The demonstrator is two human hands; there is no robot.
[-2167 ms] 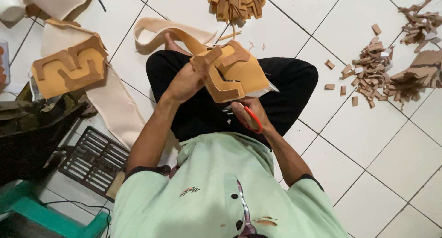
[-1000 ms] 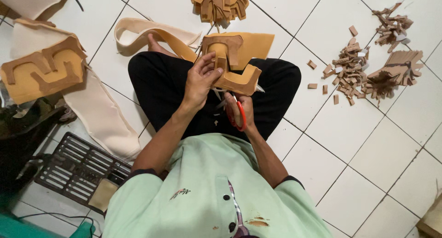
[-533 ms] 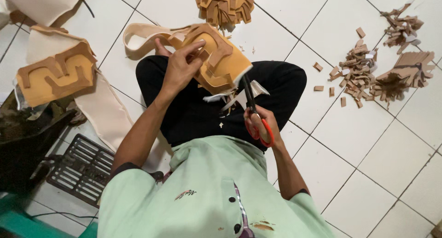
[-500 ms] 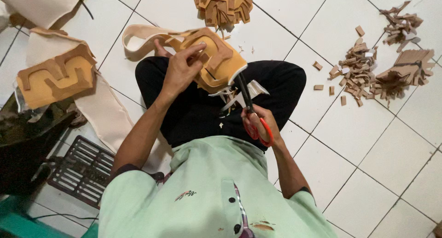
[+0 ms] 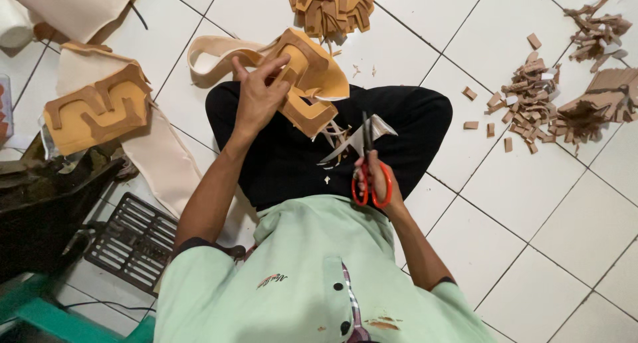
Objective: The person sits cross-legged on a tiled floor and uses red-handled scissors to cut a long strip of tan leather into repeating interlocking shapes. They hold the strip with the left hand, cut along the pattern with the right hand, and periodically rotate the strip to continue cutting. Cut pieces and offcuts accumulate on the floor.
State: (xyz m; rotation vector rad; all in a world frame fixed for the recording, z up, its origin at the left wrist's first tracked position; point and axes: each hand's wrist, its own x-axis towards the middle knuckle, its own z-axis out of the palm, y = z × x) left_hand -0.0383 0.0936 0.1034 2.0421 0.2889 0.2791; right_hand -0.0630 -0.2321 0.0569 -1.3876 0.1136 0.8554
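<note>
Where hands grip, foam piece hidden

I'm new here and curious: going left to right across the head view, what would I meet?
Tan foam block → left hand → foam piece it holds → red-handled scissors in the right hand → pile of brown offcuts.

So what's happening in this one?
A person sits cross-legged on a white tiled floor. The left hand holds up a tan foam-like cutout piece; the right hand grips red-handled scissors, blades pointing up beside it. Brown offcuts lie heaped to the right, more cutouts on the left.
</note>
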